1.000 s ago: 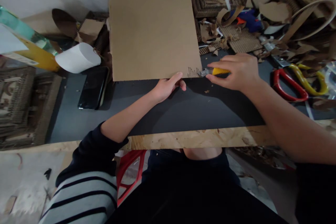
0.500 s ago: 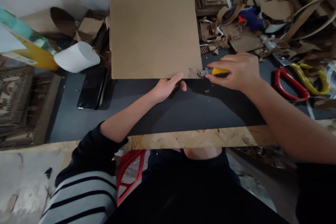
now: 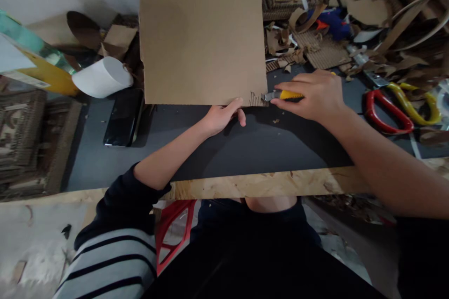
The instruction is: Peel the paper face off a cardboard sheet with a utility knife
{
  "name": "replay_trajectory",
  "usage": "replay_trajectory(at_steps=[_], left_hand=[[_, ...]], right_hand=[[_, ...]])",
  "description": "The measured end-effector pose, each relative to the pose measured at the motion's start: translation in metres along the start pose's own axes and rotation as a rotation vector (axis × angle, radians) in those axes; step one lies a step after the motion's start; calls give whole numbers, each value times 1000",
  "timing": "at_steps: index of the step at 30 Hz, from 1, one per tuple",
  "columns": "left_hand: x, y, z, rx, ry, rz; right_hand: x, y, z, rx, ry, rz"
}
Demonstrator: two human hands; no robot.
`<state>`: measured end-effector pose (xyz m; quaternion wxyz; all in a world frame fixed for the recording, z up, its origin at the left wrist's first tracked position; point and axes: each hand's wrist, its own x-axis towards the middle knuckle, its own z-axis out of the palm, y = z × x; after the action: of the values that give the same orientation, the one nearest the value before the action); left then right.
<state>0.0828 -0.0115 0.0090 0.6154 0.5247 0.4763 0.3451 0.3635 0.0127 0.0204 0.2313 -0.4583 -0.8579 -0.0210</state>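
Note:
A large flat sheet of brown cardboard (image 3: 203, 32) rises over the dark work surface (image 3: 245, 149). My left hand (image 3: 224, 117) grips its near edge, thumb on top and fingers underneath, partly hidden by the board. In my right hand (image 3: 315, 98) is a yellow and black utility knife (image 3: 289, 95). The knife's metal tip meets the board's near right corner, beside a row of short dark lines or slits (image 3: 257, 99). Whether the blade is in the cardboard I cannot tell.
To the left lie a black phone (image 3: 123, 117), a white roll (image 3: 103, 77) and layered cardboard frames (image 3: 21, 140). Red-and-yellow-handled scissors (image 3: 389, 112) rest at the right. Cardboard scraps (image 3: 322, 49) and a blue tool (image 3: 335, 23) crowd the back right.
The cardboard has shifted and turned slightly, its left side moving left. My right hand and the knife have moved a little left along the marked corner. My left hand keeps its grip.

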Motion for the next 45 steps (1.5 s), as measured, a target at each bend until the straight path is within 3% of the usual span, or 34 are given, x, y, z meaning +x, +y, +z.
replay_trajectory(at_steps=[7,16,24,27,31,33,38,45], left_hand=[[-3,17,8,-127,55,-68],[-3,20,8,-166,74,-102],[-1,22,8,-212,106,-102],[-1,19,7,-206,96,-77],[-2,11,6,-137,50,-30],[-2,7,6,-108,20,8],[-3,2,5,-98,-11,79],[-2,5,4,-95,9,21]], right_hand=[[-1,-3,0,-20,3,14],[1,0,5,-54,72,-43],[-1,-5,15,64,117,-11],[-1,-12,15,112,174,7],[0,-15,9,286,344,157],[1,-10,6,305,366,142],[3,10,7,195,154,-158],[3,15,2,200,-89,-100]])
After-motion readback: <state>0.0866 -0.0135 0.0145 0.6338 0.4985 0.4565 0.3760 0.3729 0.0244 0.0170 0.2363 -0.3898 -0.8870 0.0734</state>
